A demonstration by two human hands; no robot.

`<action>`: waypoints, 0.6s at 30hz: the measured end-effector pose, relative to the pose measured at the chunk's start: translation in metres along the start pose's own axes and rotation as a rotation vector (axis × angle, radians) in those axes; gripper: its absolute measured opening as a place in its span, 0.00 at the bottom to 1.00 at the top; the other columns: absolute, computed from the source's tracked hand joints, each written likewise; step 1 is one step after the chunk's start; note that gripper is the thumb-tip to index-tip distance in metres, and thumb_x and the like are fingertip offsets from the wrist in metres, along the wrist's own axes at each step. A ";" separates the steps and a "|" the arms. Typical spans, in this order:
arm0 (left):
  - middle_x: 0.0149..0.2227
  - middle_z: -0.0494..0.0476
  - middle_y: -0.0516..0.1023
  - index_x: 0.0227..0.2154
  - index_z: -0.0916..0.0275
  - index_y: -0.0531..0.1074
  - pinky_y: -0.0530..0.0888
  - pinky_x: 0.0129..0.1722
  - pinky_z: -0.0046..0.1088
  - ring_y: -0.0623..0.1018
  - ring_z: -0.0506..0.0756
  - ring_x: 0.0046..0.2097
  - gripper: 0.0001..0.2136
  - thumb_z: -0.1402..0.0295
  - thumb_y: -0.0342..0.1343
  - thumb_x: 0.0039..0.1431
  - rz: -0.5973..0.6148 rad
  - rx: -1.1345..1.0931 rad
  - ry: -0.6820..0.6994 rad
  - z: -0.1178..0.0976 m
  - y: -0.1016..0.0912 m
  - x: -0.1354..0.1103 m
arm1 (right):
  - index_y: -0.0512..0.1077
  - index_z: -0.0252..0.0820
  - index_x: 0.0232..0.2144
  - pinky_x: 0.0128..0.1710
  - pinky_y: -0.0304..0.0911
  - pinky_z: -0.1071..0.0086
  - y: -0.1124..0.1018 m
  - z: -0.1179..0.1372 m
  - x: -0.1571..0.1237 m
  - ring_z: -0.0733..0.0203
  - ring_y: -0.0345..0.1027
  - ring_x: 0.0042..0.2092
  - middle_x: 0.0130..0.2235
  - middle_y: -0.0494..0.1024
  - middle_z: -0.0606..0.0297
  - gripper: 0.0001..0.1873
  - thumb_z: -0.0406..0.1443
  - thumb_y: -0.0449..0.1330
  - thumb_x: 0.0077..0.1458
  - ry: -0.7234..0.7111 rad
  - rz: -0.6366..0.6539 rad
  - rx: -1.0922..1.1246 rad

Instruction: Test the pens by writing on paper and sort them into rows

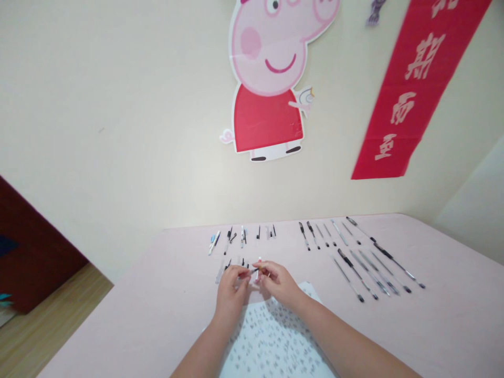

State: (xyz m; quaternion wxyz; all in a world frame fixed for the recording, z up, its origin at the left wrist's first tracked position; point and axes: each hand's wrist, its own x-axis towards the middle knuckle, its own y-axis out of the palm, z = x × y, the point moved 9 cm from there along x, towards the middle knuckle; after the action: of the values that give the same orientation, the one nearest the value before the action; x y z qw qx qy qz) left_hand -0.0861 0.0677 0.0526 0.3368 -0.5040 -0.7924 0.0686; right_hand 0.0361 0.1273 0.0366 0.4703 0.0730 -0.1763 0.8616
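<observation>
My left hand [232, 289] and my right hand [279, 283] meet above the near middle of the table. Fingertips of both are pinched on a small, slender pen part [255, 270], dark with a brownish end. Its exact kind is too small to make out. Just behind the fingers lies a piece with red and white on it [259, 259], partly covered by my right hand. Beside my left hand are a clear pen barrel [219, 272] and several small black pen pieces, some hidden by the fingers. Under my forearms is a white sheet with a small dark pattern [271, 341].
Farther back on the pink-covered table [129, 325] are groups of pen parts, including a blue and white pen [212, 245]. Two rows of pens stretch across the right side, among them a black-gripped pen [356, 273]. A wall [157, 131] rises behind the table.
</observation>
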 end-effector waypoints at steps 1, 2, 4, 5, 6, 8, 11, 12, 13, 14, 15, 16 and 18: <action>0.32 0.55 0.74 0.30 0.61 0.72 0.69 0.38 0.34 0.73 0.56 0.36 0.05 0.71 0.52 0.50 -0.007 -0.002 -0.010 0.001 -0.001 0.000 | 0.71 0.40 0.40 0.33 0.59 0.71 -0.002 0.002 0.000 0.64 0.64 0.32 0.30 0.70 0.64 0.15 0.29 0.51 0.50 -0.020 -0.004 -0.100; 0.31 0.55 0.74 0.29 0.61 0.72 0.69 0.38 0.35 0.73 0.56 0.36 0.05 0.71 0.53 0.50 -0.015 -0.003 -0.019 0.002 -0.001 0.000 | 0.71 0.40 0.40 0.35 0.59 0.70 -0.003 0.004 -0.001 0.63 0.64 0.33 0.31 0.70 0.64 0.16 0.27 0.51 0.49 -0.037 -0.001 -0.216; 0.31 0.55 0.74 0.29 0.61 0.72 0.69 0.38 0.35 0.73 0.55 0.36 0.05 0.72 0.53 0.49 -0.026 -0.005 -0.033 0.004 -0.002 0.000 | 0.71 0.40 0.39 0.37 0.58 0.70 -0.004 0.009 -0.003 0.62 0.63 0.36 0.34 0.69 0.62 0.16 0.27 0.52 0.48 -0.055 0.025 -0.448; 0.31 0.55 0.74 0.29 0.61 0.72 0.69 0.38 0.35 0.73 0.55 0.36 0.05 0.72 0.53 0.49 -0.030 -0.011 -0.037 0.004 -0.002 0.000 | 0.71 0.41 0.40 0.38 0.57 0.70 -0.003 0.011 -0.004 0.61 0.63 0.37 0.35 0.69 0.62 0.16 0.28 0.52 0.49 -0.055 0.049 -0.541; 0.31 0.55 0.74 0.29 0.61 0.72 0.69 0.38 0.35 0.73 0.56 0.36 0.05 0.72 0.53 0.49 -0.035 -0.019 -0.040 0.004 -0.002 0.000 | 0.71 0.42 0.41 0.39 0.57 0.70 -0.001 0.012 -0.005 0.61 0.62 0.38 0.36 0.68 0.61 0.15 0.29 0.52 0.50 -0.053 0.081 -0.613; 0.31 0.55 0.74 0.29 0.60 0.72 0.69 0.37 0.35 0.73 0.56 0.36 0.05 0.72 0.53 0.49 -0.043 -0.034 -0.045 0.005 -0.003 0.000 | 0.70 0.43 0.42 0.38 0.56 0.71 0.005 0.015 -0.008 0.61 0.62 0.39 0.37 0.68 0.61 0.14 0.32 0.52 0.53 -0.047 0.151 -0.717; 0.31 0.55 0.74 0.29 0.60 0.72 0.70 0.38 0.36 0.73 0.56 0.36 0.05 0.72 0.54 0.49 -0.052 -0.032 -0.054 0.006 -0.003 -0.001 | 0.70 0.44 0.41 0.37 0.55 0.70 0.012 0.017 -0.011 0.60 0.62 0.39 0.37 0.67 0.62 0.12 0.37 0.52 0.56 -0.047 0.215 -0.835; 0.31 0.55 0.74 0.29 0.60 0.73 0.70 0.38 0.36 0.73 0.56 0.36 0.05 0.73 0.54 0.48 -0.052 -0.029 -0.055 0.006 -0.003 -0.001 | 0.70 0.44 0.40 0.38 0.55 0.70 0.013 0.017 -0.011 0.59 0.62 0.40 0.37 0.67 0.61 0.11 0.38 0.52 0.55 -0.044 0.224 -0.863; 0.31 0.56 0.74 0.29 0.60 0.73 0.70 0.38 0.36 0.73 0.56 0.36 0.05 0.73 0.54 0.48 -0.053 -0.028 -0.053 0.006 -0.003 -0.001 | 0.70 0.43 0.38 0.38 0.55 0.69 0.014 0.016 -0.011 0.59 0.62 0.40 0.37 0.68 0.61 0.11 0.38 0.53 0.55 -0.037 0.228 -0.885; 0.31 0.56 0.74 0.29 0.60 0.73 0.70 0.38 0.36 0.74 0.56 0.36 0.05 0.73 0.54 0.48 -0.054 -0.030 -0.051 0.006 -0.003 -0.001 | 0.70 0.42 0.37 0.38 0.55 0.69 0.014 0.014 -0.011 0.59 0.62 0.40 0.37 0.68 0.60 0.10 0.39 0.54 0.54 -0.025 0.225 -0.904; 0.31 0.56 0.75 0.29 0.60 0.73 0.70 0.38 0.36 0.74 0.56 0.36 0.05 0.73 0.54 0.47 -0.056 -0.034 -0.048 0.006 -0.003 0.000 | 0.70 0.41 0.37 0.39 0.55 0.69 0.013 0.012 -0.010 0.58 0.62 0.41 0.38 0.68 0.60 0.10 0.39 0.54 0.54 -0.011 0.218 -0.921; 0.31 0.56 0.75 0.29 0.60 0.73 0.70 0.38 0.36 0.74 0.56 0.36 0.05 0.73 0.54 0.47 -0.060 -0.037 -0.045 0.005 -0.004 0.000 | 0.70 0.41 0.36 0.39 0.55 0.69 0.012 0.010 -0.010 0.58 0.63 0.41 0.38 0.69 0.59 0.09 0.38 0.54 0.54 0.002 0.206 -0.936; 0.31 0.56 0.75 0.29 0.60 0.72 0.70 0.37 0.36 0.74 0.56 0.36 0.05 0.73 0.54 0.47 -0.065 -0.039 -0.036 0.005 -0.005 0.000 | 0.69 0.40 0.36 0.41 0.55 0.69 0.008 0.007 -0.009 0.57 0.63 0.43 0.40 0.69 0.58 0.09 0.37 0.54 0.54 0.017 0.183 -0.961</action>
State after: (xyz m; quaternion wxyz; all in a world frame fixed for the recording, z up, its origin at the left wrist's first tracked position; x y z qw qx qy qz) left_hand -0.0924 0.0666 0.0511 0.3147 -0.4832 -0.8154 0.0514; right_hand 0.0335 0.1137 0.0385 0.3746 -0.1750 -0.5559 0.7211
